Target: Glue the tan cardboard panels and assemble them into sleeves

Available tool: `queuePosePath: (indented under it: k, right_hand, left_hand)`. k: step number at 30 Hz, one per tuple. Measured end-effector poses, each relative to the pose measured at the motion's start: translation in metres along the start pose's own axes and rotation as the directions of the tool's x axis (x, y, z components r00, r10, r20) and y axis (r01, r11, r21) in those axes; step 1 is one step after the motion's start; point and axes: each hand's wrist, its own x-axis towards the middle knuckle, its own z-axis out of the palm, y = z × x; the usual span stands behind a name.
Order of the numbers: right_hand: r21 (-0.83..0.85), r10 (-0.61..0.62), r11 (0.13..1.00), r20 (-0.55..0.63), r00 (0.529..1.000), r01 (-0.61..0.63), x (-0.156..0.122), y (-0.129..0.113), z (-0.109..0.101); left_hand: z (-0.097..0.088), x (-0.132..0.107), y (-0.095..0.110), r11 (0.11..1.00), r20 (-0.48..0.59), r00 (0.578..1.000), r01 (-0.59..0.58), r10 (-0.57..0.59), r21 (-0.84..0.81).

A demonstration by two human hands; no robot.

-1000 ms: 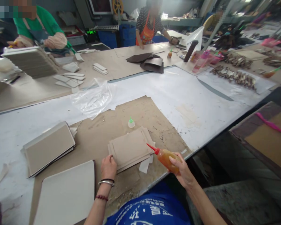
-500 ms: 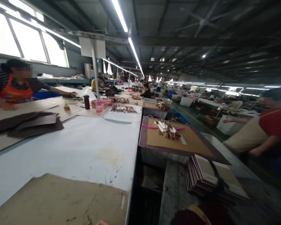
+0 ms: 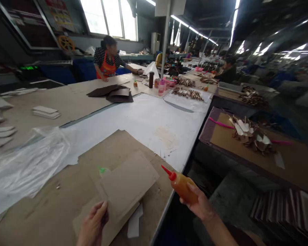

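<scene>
My right hand (image 3: 199,205) is wrapped round a squeeze bottle (image 3: 183,187) of amber liquid, apparently glue. Its pointed red nozzle is tilted up and to the left, above the table edge. At the lower middle, my left hand (image 3: 93,220) has its fingers curled at the near left edge of a beige cardboard sheet (image 3: 130,182), gripping it. Beneath that sheet lies another board (image 3: 110,232), and a white strip (image 3: 135,222) sticks out beside it. Behind the sheet a green tip (image 3: 102,169) shows, its lower part hidden.
Clear plastic film (image 3: 36,160) and white pieces (image 3: 46,112) lie to the left. Dark sheets (image 3: 113,93) and a pink bottle (image 3: 161,88) are farther back. A co-worker in an orange apron (image 3: 108,66) stands across the table. Stacked boards (image 3: 279,208) sit lower right.
The view has swung left and down. Both my hands are now plainly in sight, with the bottle in the right and the cardboard sheet in the left.
</scene>
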Motion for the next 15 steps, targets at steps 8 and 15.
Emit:
queuePosePath:
  k: [8, 15]
  right_hand:
    - [0.043, -0.011, 0.999, -0.132, 0.991, 0.017, -0.01, -0.007, -0.034]
    - [-0.05, 0.032, 0.998, -0.125, 0.992, -0.039, -0.008, -0.007, -0.021]
  left_hand:
    - [0.117, 0.025, 0.033, 0.889, 0.161, 0.951, 0.304, -0.264, -0.343]
    - [0.101, 0.006, 0.018, 0.96, 0.116, 0.982, 0.171, -0.148, -0.221]
